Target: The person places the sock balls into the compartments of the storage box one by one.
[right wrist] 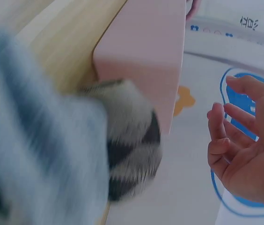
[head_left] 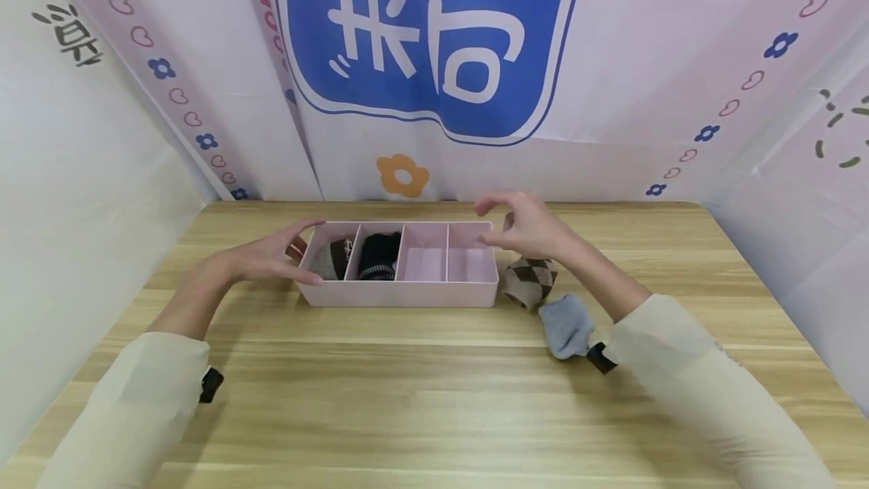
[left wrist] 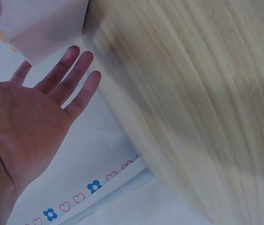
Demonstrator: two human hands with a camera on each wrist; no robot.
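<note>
A pink divided tray (head_left: 400, 294) stands on the wooden table (head_left: 421, 383). Its left compartment holds a brown-grey rolled sock (head_left: 333, 259); beside it lies a black striped sock (head_left: 379, 256). The two right compartments show only bare pink floor. My left hand (head_left: 271, 256) is open at the tray's left end, fingers spread, holding nothing (left wrist: 52, 93). My right hand (head_left: 519, 223) hovers above the tray's right end, fingers loosely bent and empty (right wrist: 244, 145). A brown checked sock roll (head_left: 529, 279) and a grey-blue sock (head_left: 566, 327) lie on the table right of the tray.
White printed cloth walls (head_left: 434, 59) close in the table at the back and on both sides. The tray's pink end wall (right wrist: 141, 56) fills the right wrist view, with the checked sock (right wrist: 132, 150) against it.
</note>
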